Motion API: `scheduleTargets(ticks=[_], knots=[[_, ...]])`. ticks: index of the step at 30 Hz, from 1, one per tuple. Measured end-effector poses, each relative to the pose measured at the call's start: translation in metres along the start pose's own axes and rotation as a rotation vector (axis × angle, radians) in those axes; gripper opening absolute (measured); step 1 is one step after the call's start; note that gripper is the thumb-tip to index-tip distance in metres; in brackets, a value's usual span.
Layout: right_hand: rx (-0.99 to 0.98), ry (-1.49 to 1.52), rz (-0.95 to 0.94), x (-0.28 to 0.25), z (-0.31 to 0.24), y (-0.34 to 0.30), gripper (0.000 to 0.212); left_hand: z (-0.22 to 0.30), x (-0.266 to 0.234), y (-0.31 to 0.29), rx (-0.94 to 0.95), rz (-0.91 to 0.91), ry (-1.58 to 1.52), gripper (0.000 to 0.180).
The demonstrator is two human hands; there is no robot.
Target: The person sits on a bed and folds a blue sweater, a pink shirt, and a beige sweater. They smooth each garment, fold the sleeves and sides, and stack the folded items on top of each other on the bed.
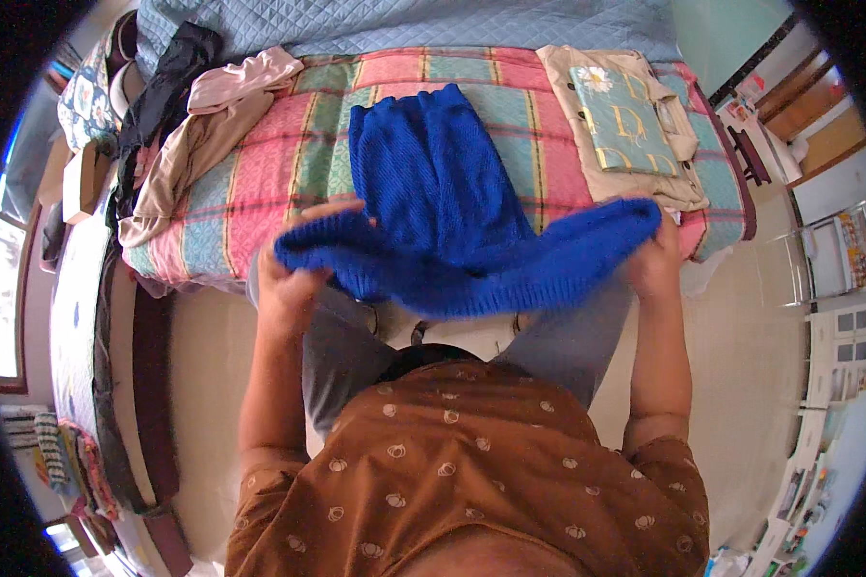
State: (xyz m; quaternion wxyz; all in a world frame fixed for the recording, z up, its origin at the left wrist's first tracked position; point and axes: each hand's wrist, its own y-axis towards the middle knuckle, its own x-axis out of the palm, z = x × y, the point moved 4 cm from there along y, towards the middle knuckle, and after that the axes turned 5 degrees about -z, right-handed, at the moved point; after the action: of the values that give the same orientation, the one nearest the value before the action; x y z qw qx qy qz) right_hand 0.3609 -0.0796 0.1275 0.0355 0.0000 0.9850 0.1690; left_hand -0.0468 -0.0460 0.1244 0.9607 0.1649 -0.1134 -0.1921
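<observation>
A bright blue knitted garment lies lengthwise on the bed, its far part flat with soft folds. Both of my hands lift its near, ribbed end off the bed and stretch it sideways, so it sags between them. My left hand is closed on the left corner, with some fingers over the fabric. Gripping the right corner is my right hand, its fingertips partly hidden behind the cloth. I cannot tell which kind of garment it is.
A plaid bedspread covers the bed, with a blue quilt behind. At right lies a folded beige garment under a green printed cloth. Beige trousers and dark clothing lie at left. A white cabinet stands far right.
</observation>
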Motion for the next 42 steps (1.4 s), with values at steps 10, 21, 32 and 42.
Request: scheduleTargets(ticks=[10, 21, 32, 42], knots=[[0.27, 0.476, -0.146, 0.045, 0.093, 0.221, 0.023, -0.11, -0.101, 0.143, -0.336, 0.281, -0.331, 0.034], [0.523, 0.44, -0.003, 0.072, 0.291, 0.286, 0.038, -0.259, -0.174, 0.194, -0.671, 0.397, -0.446, 0.02], [0.337, -0.83, -0.055, 0.08, 0.247, 0.272, 0.043, -0.234, -0.151, 0.193, -0.602, 0.5, -0.539, 0.029], [0.205, -0.193, -0.062, 0.079, 0.193, 0.291, 0.02, -0.248, -0.157, 0.194, -0.581, 0.526, -0.553, 0.031]])
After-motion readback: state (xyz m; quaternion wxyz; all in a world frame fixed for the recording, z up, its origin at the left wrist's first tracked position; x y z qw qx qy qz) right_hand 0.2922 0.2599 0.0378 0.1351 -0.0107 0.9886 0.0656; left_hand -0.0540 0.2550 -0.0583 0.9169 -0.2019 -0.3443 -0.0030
